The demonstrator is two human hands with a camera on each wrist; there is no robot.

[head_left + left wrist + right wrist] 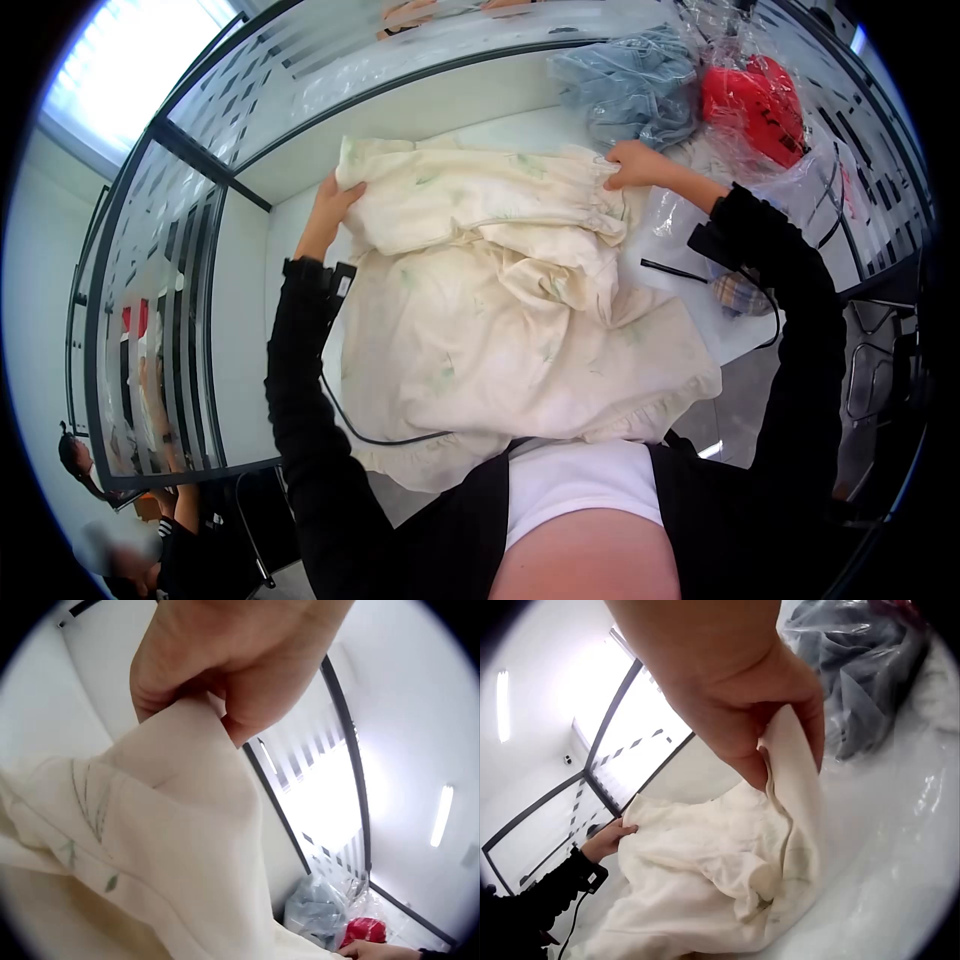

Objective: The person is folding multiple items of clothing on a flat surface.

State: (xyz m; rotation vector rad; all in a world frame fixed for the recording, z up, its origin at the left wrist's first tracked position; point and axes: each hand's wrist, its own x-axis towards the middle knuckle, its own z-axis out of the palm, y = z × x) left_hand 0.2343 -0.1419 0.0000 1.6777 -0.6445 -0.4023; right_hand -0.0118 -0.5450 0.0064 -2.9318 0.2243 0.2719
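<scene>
A cream cloth garment (480,340) with faint green leaf prints and a ruffled hem spreads over the white table, its near end hanging over the front edge. My left hand (332,208) pinches its far left corner. At the far right side my right hand (640,165) pinches the fabric's edge. In the left wrist view the cloth (187,817) rises to a peak between thumb and fingers of the left hand (232,660). A fold of the garment (795,780) is gripped by the right hand (742,697) in the right wrist view.
Clear plastic bags at the back right hold grey-blue clothing (640,85) and a red item (755,105). A plaid cloth piece (740,295) lies by the right table edge. Low white panels (300,150) border the table's back and left. Another person (130,560) is at the lower left.
</scene>
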